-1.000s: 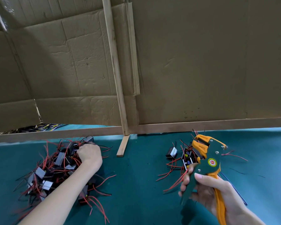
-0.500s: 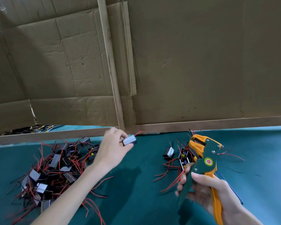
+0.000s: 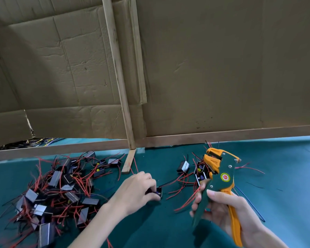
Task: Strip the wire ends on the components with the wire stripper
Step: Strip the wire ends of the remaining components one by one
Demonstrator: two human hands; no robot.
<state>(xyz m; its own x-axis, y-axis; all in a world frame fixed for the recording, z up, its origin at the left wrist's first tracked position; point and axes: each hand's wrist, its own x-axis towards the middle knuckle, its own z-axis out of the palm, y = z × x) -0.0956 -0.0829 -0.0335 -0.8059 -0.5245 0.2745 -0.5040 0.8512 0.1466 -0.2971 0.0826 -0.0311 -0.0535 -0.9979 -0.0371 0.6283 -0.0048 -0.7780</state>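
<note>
My left hand point(image 3: 137, 189) pinches a small black component point(image 3: 157, 191) low over the green table point(image 3: 284, 176), its thin wires trailing right. My right hand point(image 3: 227, 210) grips the green-and-orange wire stripper point(image 3: 220, 178) upright, jaws at the top, handles spread. A big pile of components point(image 3: 61, 190) with red and black wires lies at the left. A smaller group of components point(image 3: 191, 169) lies behind the stripper.
A cardboard wall point(image 3: 204, 68) with a wooden post point(image 3: 118, 74) and rail closes off the back of the table. A short wood block point(image 3: 129, 161) lies at the post's foot. Loose wires point(image 3: 249, 203), one blue, lie right of the stripper.
My left hand lifted one component out of the left pile, then carried it right and down toward the stripper. My right hand kept the stripper about in place.
</note>
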